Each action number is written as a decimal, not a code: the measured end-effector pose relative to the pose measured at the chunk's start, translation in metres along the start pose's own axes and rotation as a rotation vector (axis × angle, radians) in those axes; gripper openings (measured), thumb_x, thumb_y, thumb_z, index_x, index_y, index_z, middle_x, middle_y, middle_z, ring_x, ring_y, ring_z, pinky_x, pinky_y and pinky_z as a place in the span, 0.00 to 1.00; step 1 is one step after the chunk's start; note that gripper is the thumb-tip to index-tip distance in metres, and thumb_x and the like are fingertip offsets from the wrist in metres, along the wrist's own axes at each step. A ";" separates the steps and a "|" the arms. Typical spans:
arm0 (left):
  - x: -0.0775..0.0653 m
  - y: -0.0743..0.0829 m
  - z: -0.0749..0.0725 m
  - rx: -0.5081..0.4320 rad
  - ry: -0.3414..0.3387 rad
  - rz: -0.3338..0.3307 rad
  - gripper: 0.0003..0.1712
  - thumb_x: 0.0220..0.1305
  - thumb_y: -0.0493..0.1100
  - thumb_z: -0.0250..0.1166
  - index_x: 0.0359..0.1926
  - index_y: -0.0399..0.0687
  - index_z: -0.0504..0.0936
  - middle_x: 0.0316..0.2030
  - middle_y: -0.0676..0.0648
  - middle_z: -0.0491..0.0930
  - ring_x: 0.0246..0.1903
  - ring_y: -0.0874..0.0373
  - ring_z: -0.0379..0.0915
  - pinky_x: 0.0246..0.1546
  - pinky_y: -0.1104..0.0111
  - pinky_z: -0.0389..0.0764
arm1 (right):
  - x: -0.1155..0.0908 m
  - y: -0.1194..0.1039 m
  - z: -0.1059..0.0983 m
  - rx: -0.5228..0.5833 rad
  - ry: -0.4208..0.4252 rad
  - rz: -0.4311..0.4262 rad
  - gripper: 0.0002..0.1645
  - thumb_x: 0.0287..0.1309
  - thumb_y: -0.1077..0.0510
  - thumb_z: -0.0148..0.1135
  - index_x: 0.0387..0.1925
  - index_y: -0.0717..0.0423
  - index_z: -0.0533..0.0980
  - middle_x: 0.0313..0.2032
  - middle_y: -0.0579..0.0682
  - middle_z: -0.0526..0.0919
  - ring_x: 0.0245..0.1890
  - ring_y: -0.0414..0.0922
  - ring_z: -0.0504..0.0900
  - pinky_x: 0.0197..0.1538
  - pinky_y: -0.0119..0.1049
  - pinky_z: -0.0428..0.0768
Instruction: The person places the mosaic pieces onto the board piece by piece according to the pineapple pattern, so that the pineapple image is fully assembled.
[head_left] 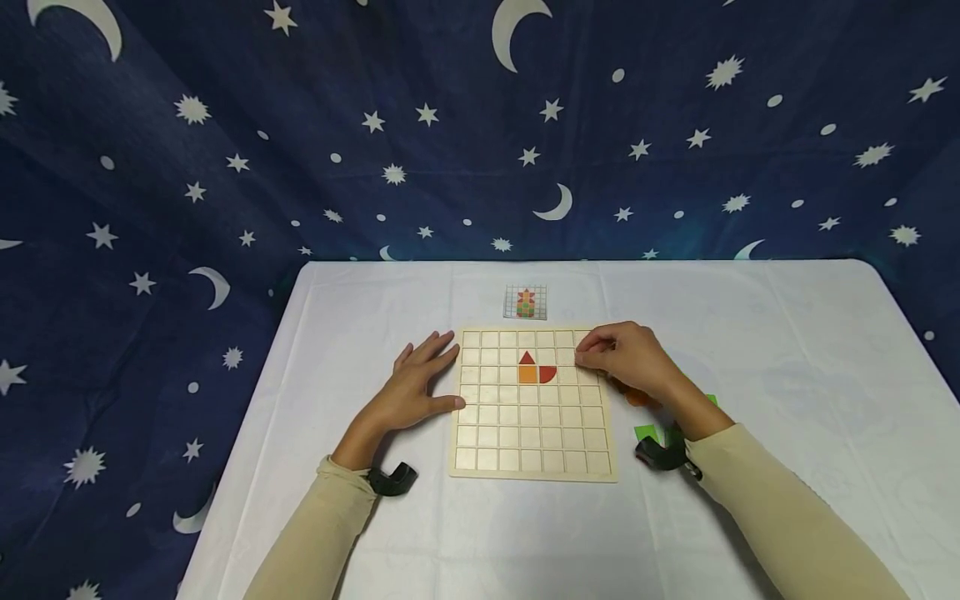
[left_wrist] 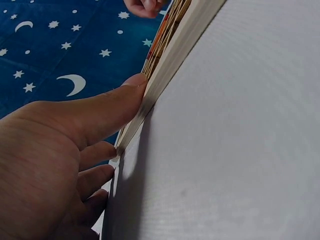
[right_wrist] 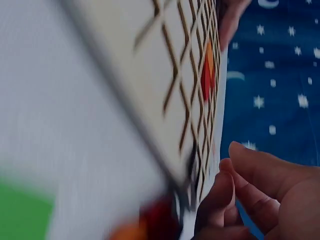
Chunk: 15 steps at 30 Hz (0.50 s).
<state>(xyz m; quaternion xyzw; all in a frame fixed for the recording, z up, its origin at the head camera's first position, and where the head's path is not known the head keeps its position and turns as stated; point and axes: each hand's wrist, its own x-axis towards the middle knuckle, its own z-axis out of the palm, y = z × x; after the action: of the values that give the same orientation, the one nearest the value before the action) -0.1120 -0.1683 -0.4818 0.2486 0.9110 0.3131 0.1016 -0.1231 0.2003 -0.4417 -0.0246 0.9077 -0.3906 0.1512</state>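
Note:
A pale wooden grid board [head_left: 532, 433] lies on the table. On it sit a red triangle [head_left: 527, 358], an orange square [head_left: 528, 374] below that and a red quarter-circle [head_left: 548, 374] to the square's right. My left hand [head_left: 416, 387] rests at the board's left edge, fingers spread. In the left wrist view its thumb [left_wrist: 112, 107] touches the board's rim. My right hand [head_left: 630, 358] is over the board's upper right edge, thumb and fingertips brought together. In the right wrist view, whether anything is between those fingertips [right_wrist: 237, 150] is hidden.
A small pattern card [head_left: 526, 302] with a coloured figure on a grid lies behind the board. Orange pieces [head_left: 637, 398] and green pieces [head_left: 646, 433] lie right of the board, partly under my right forearm. A dark blue star-and-moon curtain [head_left: 450, 192] hangs behind the white table [head_left: 525, 533].

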 end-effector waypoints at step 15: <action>-0.001 0.001 -0.001 -0.001 -0.003 0.000 0.52 0.57 0.57 0.76 0.76 0.42 0.64 0.80 0.45 0.54 0.82 0.45 0.40 0.78 0.40 0.37 | -0.008 0.048 -0.063 -0.280 0.069 0.038 0.20 0.60 0.49 0.73 0.48 0.56 0.86 0.40 0.56 0.86 0.42 0.53 0.77 0.43 0.44 0.73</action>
<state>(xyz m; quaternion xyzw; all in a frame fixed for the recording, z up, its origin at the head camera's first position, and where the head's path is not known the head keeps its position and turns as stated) -0.1111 -0.1680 -0.4805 0.2489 0.9106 0.3134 0.1033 -0.1308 0.2793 -0.4337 -0.0147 0.9584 -0.2576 0.1222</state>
